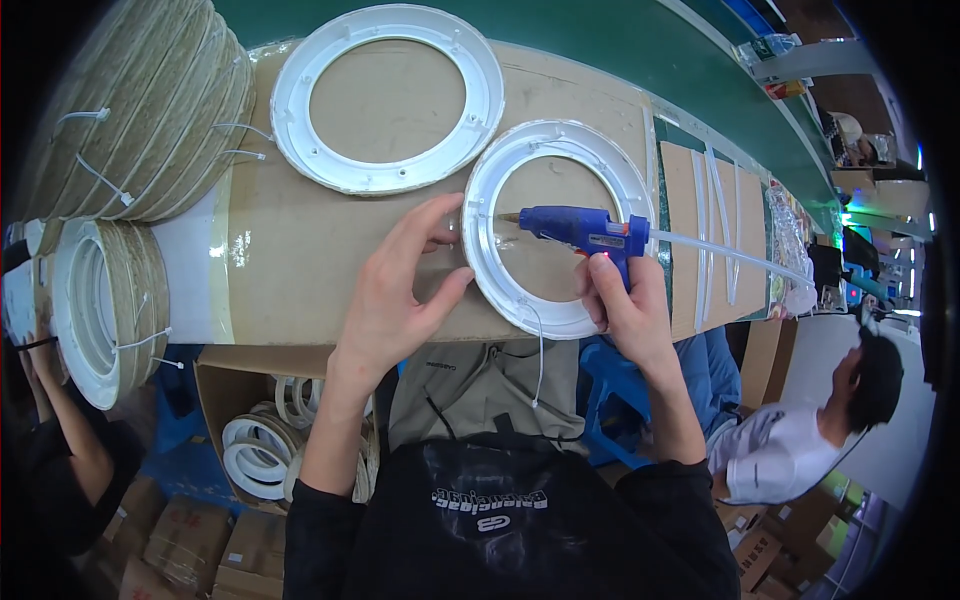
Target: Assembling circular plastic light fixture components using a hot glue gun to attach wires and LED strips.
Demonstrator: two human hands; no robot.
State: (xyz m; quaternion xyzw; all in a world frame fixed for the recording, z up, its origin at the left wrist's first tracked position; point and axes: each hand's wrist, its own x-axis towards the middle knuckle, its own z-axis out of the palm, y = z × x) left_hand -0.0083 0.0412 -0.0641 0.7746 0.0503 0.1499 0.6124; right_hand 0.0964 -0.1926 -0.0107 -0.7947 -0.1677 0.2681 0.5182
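My right hand (632, 300) grips a blue glue gun (572, 226) by its handle, with a small red light lit on it. Its nozzle points left, over the near-left rim of a white plastic ring (520, 152). A long translucent glue stick (725, 250) runs out of the gun's back to the right. My left hand (400, 275) is at the ring's left edge, thumb and fingers apart, fingertips at or touching the outer rim. From the ring's near side hangs a thin white wire (541, 365) with a small connector. Some right fingers are hidden behind the gun and ring.
A second white ring (290, 110) lies on the cardboard work surface (290, 260). Stacked rings (150, 110) with dangling wires stand at left. More glue sticks (715, 215) lie on cardboard at right. A box of rings (255, 455) sits below. Other people flank me left and right.
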